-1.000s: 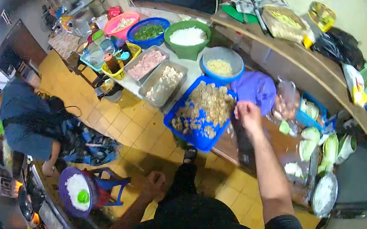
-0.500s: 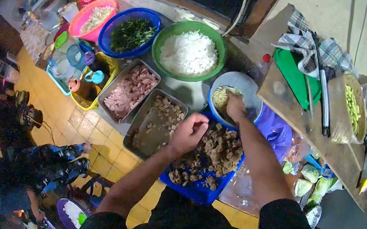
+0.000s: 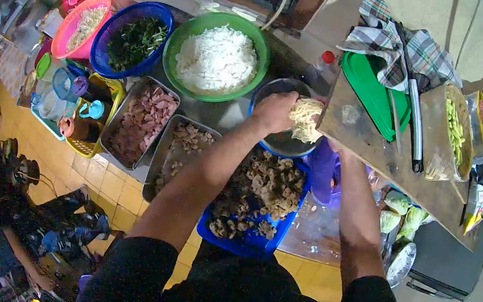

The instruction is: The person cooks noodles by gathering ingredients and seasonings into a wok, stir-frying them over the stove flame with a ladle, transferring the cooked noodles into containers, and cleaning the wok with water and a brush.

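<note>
Shifted from above the blue tray [image 3: 239,247]: left hand [image 3: 274,113], now clamping pale noodles [image 3: 305,121] over the grey bowl [image 3: 282,143]. Right hand [image 3: 339,150]: reaching under the wooden board [image 3: 361,135], mostly hiding; cannot tell its grip. Handling: supporting the whole bundle loosely, low over the bowl, is probably sparing stray strands. Clearance: board edge is crowding the noodles' right; more room is lying nearward, above the tray.

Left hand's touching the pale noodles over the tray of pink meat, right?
The container is wrong: the head view shows the left hand touching the pale noodles over the round, blue-rimmed bowl.
</note>
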Action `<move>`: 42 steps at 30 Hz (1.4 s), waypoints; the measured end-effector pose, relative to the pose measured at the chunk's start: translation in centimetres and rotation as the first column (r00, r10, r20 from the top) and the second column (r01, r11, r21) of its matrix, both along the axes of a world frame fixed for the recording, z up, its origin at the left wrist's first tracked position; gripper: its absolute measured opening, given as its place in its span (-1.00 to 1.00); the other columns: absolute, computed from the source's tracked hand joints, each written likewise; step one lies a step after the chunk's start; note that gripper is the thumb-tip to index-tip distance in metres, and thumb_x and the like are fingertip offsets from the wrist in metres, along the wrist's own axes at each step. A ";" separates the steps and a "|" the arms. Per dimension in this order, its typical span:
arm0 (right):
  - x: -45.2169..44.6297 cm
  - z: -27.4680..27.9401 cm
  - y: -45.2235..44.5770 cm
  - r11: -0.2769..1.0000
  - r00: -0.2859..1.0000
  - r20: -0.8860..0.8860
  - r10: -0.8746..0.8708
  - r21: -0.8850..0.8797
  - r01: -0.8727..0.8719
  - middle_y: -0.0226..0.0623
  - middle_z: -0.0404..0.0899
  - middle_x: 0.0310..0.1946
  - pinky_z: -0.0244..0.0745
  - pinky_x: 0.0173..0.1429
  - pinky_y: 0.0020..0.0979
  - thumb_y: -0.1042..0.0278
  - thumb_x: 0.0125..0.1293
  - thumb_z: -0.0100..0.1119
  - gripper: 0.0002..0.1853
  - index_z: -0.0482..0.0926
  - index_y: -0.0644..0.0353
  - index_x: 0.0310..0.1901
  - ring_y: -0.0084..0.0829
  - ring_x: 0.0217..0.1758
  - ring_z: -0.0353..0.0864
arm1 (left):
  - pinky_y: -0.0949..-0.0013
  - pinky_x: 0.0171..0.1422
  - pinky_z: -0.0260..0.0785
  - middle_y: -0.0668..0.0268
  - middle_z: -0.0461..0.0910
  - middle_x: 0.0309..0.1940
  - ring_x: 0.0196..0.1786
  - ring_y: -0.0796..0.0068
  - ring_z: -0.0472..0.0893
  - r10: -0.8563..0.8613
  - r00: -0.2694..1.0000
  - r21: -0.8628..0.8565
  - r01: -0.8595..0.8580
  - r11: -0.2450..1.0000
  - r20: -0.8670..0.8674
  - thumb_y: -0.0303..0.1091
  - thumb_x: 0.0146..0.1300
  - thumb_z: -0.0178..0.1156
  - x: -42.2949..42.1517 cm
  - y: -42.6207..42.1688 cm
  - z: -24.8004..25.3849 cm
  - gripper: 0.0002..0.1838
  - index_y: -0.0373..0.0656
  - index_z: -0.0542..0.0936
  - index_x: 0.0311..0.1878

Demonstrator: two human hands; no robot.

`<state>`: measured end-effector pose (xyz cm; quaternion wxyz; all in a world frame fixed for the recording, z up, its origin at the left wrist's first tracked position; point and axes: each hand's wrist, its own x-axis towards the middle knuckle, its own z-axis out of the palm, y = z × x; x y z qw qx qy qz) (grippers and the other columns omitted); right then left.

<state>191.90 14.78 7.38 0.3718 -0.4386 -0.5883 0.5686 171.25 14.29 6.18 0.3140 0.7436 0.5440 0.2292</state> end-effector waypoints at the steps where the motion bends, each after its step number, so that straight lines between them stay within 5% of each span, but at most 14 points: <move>1: 1.3 -0.6 0.2 0.998 0.994 -0.096 -0.043 -0.048 0.039 -0.31 0.60 -0.06 0.46 0.11 -0.37 0.28 0.13 0.27 -0.55 0.51 0.17 0.08 -0.43 -0.01 0.55 | 0.01 0.09 0.45 -0.02 0.61 -0.11 -0.01 -0.04 0.60 -0.005 0.998 -0.011 0.004 1.000 -0.059 -0.32 -0.01 0.30 0.3 0.9 -1.3 -0.52 -0.20 0.47 0.03; 10: 13.0 -10.5 0.5 0.911 0.786 -0.543 -0.296 -0.408 0.062 -0.33 0.60 -0.03 0.51 0.07 -0.33 0.06 0.33 0.14 -0.58 0.50 0.08 0.14 -0.38 0.02 0.57 | 0.06 0.14 0.48 -0.03 0.60 -0.05 0.06 0.04 0.60 0.045 0.962 -0.125 -0.081 0.989 -0.268 -0.40 0.20 0.06 1.1 3.5 -2.6 -0.70 -0.15 0.62 -0.02; 13: 11.3 -7.2 -0.7 0.915 0.727 -0.568 -0.386 -0.334 0.225 -0.18 0.56 0.09 0.47 0.23 -0.13 0.04 0.33 0.11 -0.51 0.46 0.20 0.16 -0.21 0.17 0.52 | 0.10 0.16 0.48 0.09 0.61 0.00 0.06 0.08 0.61 -0.023 0.945 -0.188 -0.041 0.981 -0.327 -0.37 0.23 0.05 1.3 4.7 -4.9 -0.72 -0.15 0.63 -0.04; 16: 9.4 -3.5 -2.9 0.973 0.731 -0.652 -0.199 -0.223 0.066 -0.12 0.53 0.11 0.43 0.25 -0.15 0.02 0.38 0.01 -0.51 0.43 0.20 0.19 -0.15 0.18 0.48 | 0.11 0.24 0.42 0.19 0.53 0.17 0.17 0.13 0.56 0.024 0.952 -0.265 -0.109 0.958 -0.305 -0.34 0.26 0.03 1.5 5.1 -9.3 -0.69 -0.11 0.63 0.01; 18: 7.2 -2.0 -4.0 0.893 0.719 -0.554 -0.419 -0.393 0.217 -0.07 0.49 0.16 0.39 0.28 -0.06 -0.13 0.35 -0.01 -0.39 0.43 0.24 0.20 -0.06 0.21 0.47 | 0.08 0.06 0.53 -0.04 0.64 -0.13 -0.05 0.10 0.66 -0.018 0.856 -0.136 -0.061 0.989 -0.517 -0.39 0.16 0.05 1.9 4.4 -10.2 -0.74 -0.37 0.62 -0.22; 23: 5.6 -3.1 -3.1 0.894 0.588 -0.786 -0.191 -0.386 -0.226 -0.10 0.57 0.06 0.43 0.25 -0.03 0.02 0.20 0.18 -0.44 0.50 0.27 0.13 -0.10 0.14 0.54 | 0.11 0.02 0.50 -0.08 0.64 -0.23 -0.12 0.07 0.66 -0.146 0.900 0.150 0.225 0.963 -0.411 -0.25 0.03 0.26 1.4 1.7 -5.7 -0.56 -0.43 0.55 -0.10; 25: 4.7 -2.9 -2.4 0.903 0.588 -0.807 -0.044 -0.284 -0.322 -0.13 0.57 0.07 0.48 0.20 -0.09 0.00 0.21 0.18 -0.43 0.49 0.25 0.14 -0.15 0.08 0.57 | 0.12 0.04 0.48 -0.12 0.62 -0.16 -0.07 0.03 0.64 -0.341 0.930 0.021 0.347 0.938 -0.137 -0.28 -0.03 0.30 0.8 -0.3 -0.4 -0.49 -0.45 0.52 -0.05; 29: 4.8 -4.9 -0.7 0.902 0.686 -0.648 -0.330 -0.430 0.027 -0.16 0.54 0.11 0.48 0.19 -0.12 -0.01 0.27 0.12 -0.43 0.44 0.23 0.18 -0.18 0.10 0.55 | 0.09 0.07 0.42 -0.18 0.55 -0.04 0.03 -0.03 0.58 -0.177 0.941 -0.158 0.229 0.960 0.288 -0.39 -0.01 0.19 1.8 -0.9 -0.3 -0.51 -0.34 0.48 0.05; 32: 2.1 -3.9 -2.9 0.896 0.654 -0.706 -0.272 -0.434 -0.096 -0.18 0.49 0.16 0.40 0.27 -0.15 0.04 0.32 0.09 -0.44 0.37 0.22 0.25 -0.22 0.18 0.48 | 0.05 0.07 0.44 -0.05 0.60 -0.10 -0.01 -0.04 0.58 -0.070 0.947 0.076 0.048 0.996 0.314 -0.37 0.05 0.19 3.2 -0.1 -5.4 -0.45 -0.16 0.38 0.18; 34: -1.5 -5.2 -3.2 0.790 0.761 -0.379 -0.527 -0.550 0.273 -0.26 0.48 0.15 0.38 0.25 -0.18 0.10 0.29 0.20 -0.44 0.37 0.19 0.24 -0.25 0.18 0.47 | 0.04 0.10 0.43 -0.15 0.50 0.02 0.04 -0.09 0.55 -0.056 0.960 0.066 0.039 0.997 0.275 -0.36 0.06 0.21 3.0 -1.2 -3.1 -0.38 -0.14 0.29 0.24; 35: -5.7 -0.6 -5.2 0.813 0.789 -0.249 -0.561 -0.348 0.467 -0.32 0.49 0.11 0.37 0.22 -0.22 0.18 0.21 0.33 -0.42 0.39 0.15 0.23 -0.29 0.16 0.47 | 0.03 0.12 0.43 -0.18 0.44 0.07 0.07 -0.14 0.53 -0.065 0.993 0.219 0.041 0.975 0.101 -0.33 0.06 0.23 3.8 -0.8 -4.7 -0.37 -0.13 0.27 0.24; 36: -5.4 -3.2 -4.5 0.837 0.787 -0.301 -0.539 -0.301 0.458 -0.32 0.51 0.09 0.38 0.19 -0.24 0.23 0.14 0.41 -0.37 0.39 0.16 0.22 -0.32 0.14 0.47 | 0.03 0.13 0.43 -0.21 0.37 0.11 0.09 -0.18 0.50 -0.045 0.996 0.365 0.069 0.929 -0.075 -0.31 0.07 0.24 4.3 -0.5 -5.6 -0.36 -0.12 0.25 0.24; 38: -5.9 -1.8 -4.7 0.853 0.807 -0.327 -0.492 -0.365 0.373 -0.28 0.54 0.04 0.38 0.20 -0.25 0.25 0.16 0.38 -0.44 0.44 0.22 0.17 -0.36 0.12 0.49 | 0.01 0.13 0.43 -0.18 0.33 0.13 0.11 -0.24 0.47 -0.019 0.998 0.177 0.030 0.984 -0.064 -0.29 0.04 0.30 3.0 -1.3 -3.5 -0.35 -0.19 0.24 0.18; 42: -2.7 -5.7 -2.2 0.870 0.900 -0.175 -0.399 -0.381 0.312 -0.27 0.58 -0.04 0.50 0.01 -0.35 0.27 0.18 0.35 -0.55 0.51 0.26 0.07 -0.43 0.00 0.56 | 0.01 0.09 0.44 -0.20 0.40 0.04 0.06 -0.20 0.52 -0.089 0.996 0.393 0.079 0.916 0.007 -0.50 0.08 0.15 1.5 -1.2 -5.4 -0.55 -0.32 0.26 0.05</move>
